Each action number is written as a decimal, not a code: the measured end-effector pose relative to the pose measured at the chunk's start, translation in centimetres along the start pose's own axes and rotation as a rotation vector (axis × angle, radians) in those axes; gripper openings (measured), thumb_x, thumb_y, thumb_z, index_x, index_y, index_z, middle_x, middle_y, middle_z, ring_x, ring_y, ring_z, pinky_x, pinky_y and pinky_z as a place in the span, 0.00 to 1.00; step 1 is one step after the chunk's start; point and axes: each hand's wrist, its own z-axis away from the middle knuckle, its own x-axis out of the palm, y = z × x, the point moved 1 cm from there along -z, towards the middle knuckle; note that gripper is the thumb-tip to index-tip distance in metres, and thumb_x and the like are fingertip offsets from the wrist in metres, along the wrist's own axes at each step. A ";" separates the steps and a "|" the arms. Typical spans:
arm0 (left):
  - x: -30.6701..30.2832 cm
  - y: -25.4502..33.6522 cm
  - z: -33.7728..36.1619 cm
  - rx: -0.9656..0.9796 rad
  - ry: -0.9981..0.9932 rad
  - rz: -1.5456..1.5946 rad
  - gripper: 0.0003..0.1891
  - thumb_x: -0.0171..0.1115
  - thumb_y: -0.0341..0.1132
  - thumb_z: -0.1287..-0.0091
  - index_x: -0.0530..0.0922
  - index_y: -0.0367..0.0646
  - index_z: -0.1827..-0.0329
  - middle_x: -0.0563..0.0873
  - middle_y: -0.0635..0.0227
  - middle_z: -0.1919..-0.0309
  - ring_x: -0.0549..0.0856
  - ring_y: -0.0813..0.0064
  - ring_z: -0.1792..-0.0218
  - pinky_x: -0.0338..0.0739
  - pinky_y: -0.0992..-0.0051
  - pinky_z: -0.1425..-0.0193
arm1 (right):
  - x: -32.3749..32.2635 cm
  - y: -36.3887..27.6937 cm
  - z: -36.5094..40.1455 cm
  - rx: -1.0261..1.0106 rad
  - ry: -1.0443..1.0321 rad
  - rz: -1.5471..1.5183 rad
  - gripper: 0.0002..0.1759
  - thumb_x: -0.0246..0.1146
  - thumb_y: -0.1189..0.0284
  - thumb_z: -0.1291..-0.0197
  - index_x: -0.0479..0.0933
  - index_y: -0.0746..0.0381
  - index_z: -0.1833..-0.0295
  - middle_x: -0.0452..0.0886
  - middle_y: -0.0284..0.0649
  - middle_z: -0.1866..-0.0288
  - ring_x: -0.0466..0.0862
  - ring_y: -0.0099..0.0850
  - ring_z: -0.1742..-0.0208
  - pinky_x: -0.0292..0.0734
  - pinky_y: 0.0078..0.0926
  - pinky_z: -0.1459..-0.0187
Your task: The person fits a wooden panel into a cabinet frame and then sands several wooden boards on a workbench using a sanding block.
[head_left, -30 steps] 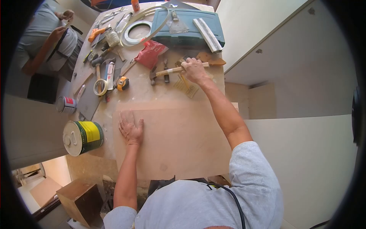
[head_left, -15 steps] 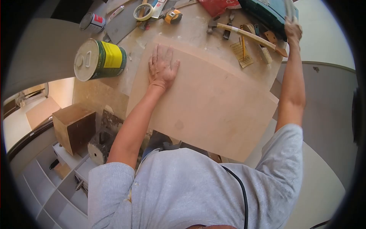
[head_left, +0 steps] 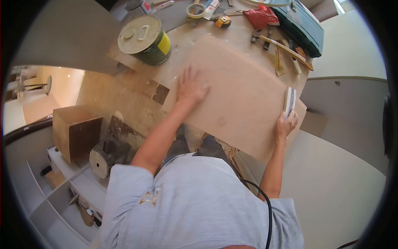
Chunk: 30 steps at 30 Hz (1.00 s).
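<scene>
A large tan board (head_left: 236, 95) lies on the worktable, its near edge towards my body. Over its left part is my left hand (head_left: 192, 88), fingers spread and slightly blurred, holding nothing. At the board's right edge my right hand (head_left: 287, 123) grips a narrow, flat, pale block (head_left: 290, 99) with a grey strip along it. The block's lower end is hidden by my fingers.
A large can (head_left: 151, 41) stands left of the board. Beyond the board are a tape roll (head_left: 196, 11), a tape measure (head_left: 223, 21), a red bag (head_left: 262, 16), a hammer (head_left: 282, 46) and a green case (head_left: 300, 29). A wooden box (head_left: 78, 130) sits at left.
My right hand has come down from the green case to the board's right edge, with the block in it. My left hand stays over the board's left part. The view has shifted.
</scene>
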 end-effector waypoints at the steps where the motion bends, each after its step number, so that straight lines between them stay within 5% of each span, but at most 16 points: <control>1: -0.5 -2.6 3.2 -0.036 -0.021 -0.026 0.42 0.60 0.56 0.31 0.59 0.44 0.19 0.54 0.48 0.18 0.50 0.48 0.18 0.48 0.50 0.17 | 0.9 -1.5 -0.6 -0.014 -0.002 -0.022 0.34 0.68 0.64 0.37 0.70 0.64 0.27 0.75 0.54 0.36 0.72 0.53 0.33 0.64 0.50 0.30; 4: -1.7 -9.0 13.0 -0.101 0.091 -0.017 0.41 0.63 0.51 0.32 0.60 0.42 0.20 0.54 0.41 0.20 0.53 0.43 0.20 0.50 0.49 0.19 | 7.6 -10.3 -3.2 -0.128 0.199 -0.131 0.32 0.68 0.54 0.38 0.76 0.66 0.37 0.80 0.56 0.43 0.77 0.56 0.38 0.67 0.52 0.33; 6: -1.6 -12.2 19.1 -0.114 0.036 -0.027 0.39 0.63 0.48 0.31 0.61 0.41 0.20 0.54 0.38 0.21 0.55 0.40 0.21 0.50 0.48 0.19 | 11.2 -19.8 -4.8 -0.282 0.160 -0.110 0.31 0.67 0.51 0.38 0.78 0.65 0.39 0.81 0.58 0.44 0.78 0.56 0.39 0.67 0.52 0.33; 7: -1.1 -14.0 21.7 -0.138 -0.033 -0.079 0.38 0.63 0.46 0.30 0.62 0.39 0.21 0.54 0.38 0.21 0.55 0.40 0.21 0.49 0.47 0.19 | 10.8 -25.2 -5.4 -0.308 -0.041 -0.244 0.30 0.67 0.52 0.38 0.78 0.62 0.37 0.81 0.58 0.44 0.78 0.56 0.38 0.68 0.51 0.33; 10: 2.2 -21.2 29.6 -0.338 0.026 0.124 0.36 0.60 0.44 0.27 0.61 0.39 0.20 0.54 0.36 0.21 0.54 0.38 0.20 0.49 0.51 0.18 | 9.1 -35.5 -0.7 -0.635 -0.132 -0.323 0.23 0.69 0.61 0.45 0.82 0.56 0.44 0.81 0.51 0.57 0.80 0.46 0.53 0.75 0.51 0.53; 13: 0.6 -24.1 36.1 -0.632 0.097 0.325 0.35 0.57 0.45 0.25 0.59 0.37 0.19 0.54 0.34 0.21 0.52 0.38 0.20 0.50 0.55 0.18 | 6.6 -35.1 5.7 -0.765 -0.184 -0.316 0.27 0.67 0.62 0.42 0.78 0.50 0.34 0.78 0.50 0.50 0.79 0.48 0.49 0.76 0.48 0.51; 15: 1.0 -26.2 40.3 -0.769 0.080 0.281 0.36 0.57 0.46 0.24 0.58 0.36 0.20 0.53 0.33 0.21 0.53 0.38 0.20 0.52 0.54 0.19 | 7.1 -32.5 5.8 -1.021 -0.367 -0.446 0.27 0.65 0.62 0.39 0.77 0.50 0.33 0.77 0.53 0.50 0.78 0.50 0.47 0.76 0.47 0.49; 19: 2.4 -28.4 47.8 -0.927 -0.061 0.289 0.36 0.57 0.48 0.25 0.60 0.35 0.20 0.54 0.31 0.22 0.56 0.36 0.22 0.55 0.52 0.20 | 10.4 -35.1 -5.0 -0.689 -0.135 -0.219 0.27 0.64 0.60 0.37 0.75 0.50 0.31 0.78 0.53 0.49 0.78 0.51 0.47 0.76 0.48 0.48; 22: 4.1 -28.9 53.6 -0.991 -0.207 0.234 0.37 0.58 0.50 0.26 0.62 0.34 0.22 0.56 0.30 0.23 0.60 0.34 0.24 0.58 0.51 0.21 | 11.2 -38.2 -4.3 -0.564 -0.039 -0.165 0.27 0.64 0.60 0.37 0.76 0.50 0.32 0.78 0.52 0.50 0.78 0.51 0.51 0.75 0.49 0.51; 26: 5.2 -27.5 59.2 -1.155 -0.313 0.263 0.38 0.59 0.51 0.29 0.64 0.33 0.23 0.59 0.30 0.24 0.62 0.34 0.25 0.60 0.51 0.23 | 7.9 -34.5 6.4 -0.913 -0.146 -0.450 0.27 0.68 0.65 0.42 0.80 0.50 0.34 0.78 0.50 0.55 0.78 0.48 0.50 0.75 0.47 0.52; 29: 5.7 -26.0 59.4 -1.246 -0.331 0.340 0.38 0.60 0.51 0.30 0.65 0.32 0.24 0.61 0.30 0.25 0.62 0.35 0.25 0.60 0.52 0.22 | 7.8 -33.5 2.7 -1.004 -0.212 -0.453 0.26 0.67 0.64 0.41 0.80 0.51 0.35 0.79 0.49 0.52 0.78 0.48 0.49 0.75 0.47 0.48; 30: 5.3 -25.8 59.5 -1.266 -0.341 0.369 0.38 0.60 0.51 0.30 0.66 0.32 0.25 0.62 0.30 0.26 0.63 0.36 0.25 0.60 0.53 0.22 | 8.4 -34.1 0.1 -0.881 -0.205 -0.347 0.26 0.67 0.62 0.40 0.80 0.51 0.35 0.78 0.49 0.49 0.78 0.49 0.47 0.74 0.48 0.46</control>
